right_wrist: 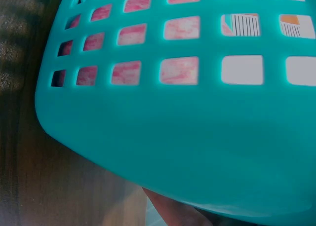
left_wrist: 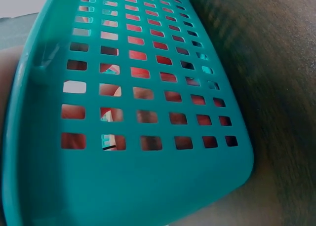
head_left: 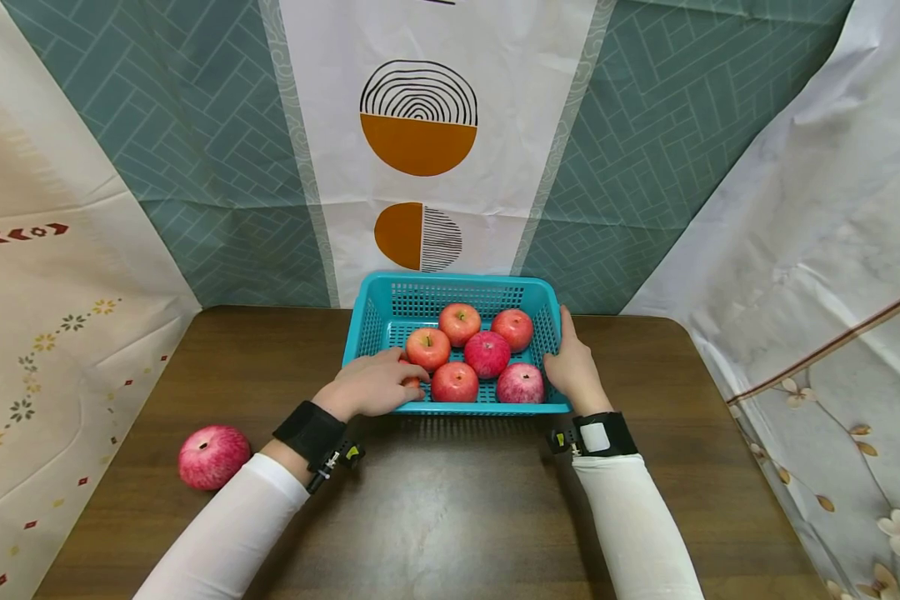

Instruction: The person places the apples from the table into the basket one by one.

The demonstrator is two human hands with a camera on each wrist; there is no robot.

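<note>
A turquoise slotted plastic basket (head_left: 457, 408) holds several red apples (head_left: 454, 382) and two darker pink streaked fruits (head_left: 487, 355). My left hand (head_left: 371, 383) reaches over the basket's front left corner, its thumb and fingers curved round a red apple (head_left: 411, 380) that they mostly cover. At the right side, my right hand (head_left: 576, 367) grips the basket's rim, thumb inward and index finger stretched along the outside. The basket wall (left_wrist: 128, 181) fills much of the left wrist view. In the right wrist view, the wall (right_wrist: 163, 117) hides most of the hand.
A large dark pink streaked fruit (head_left: 213, 457) lies on the brown wooden table (head_left: 450, 517), left of my left forearm. Behind the basket hangs a patterned cloth (head_left: 420, 183). Further cloths flank the table on the left (head_left: 60, 350) and right (head_left: 795, 250).
</note>
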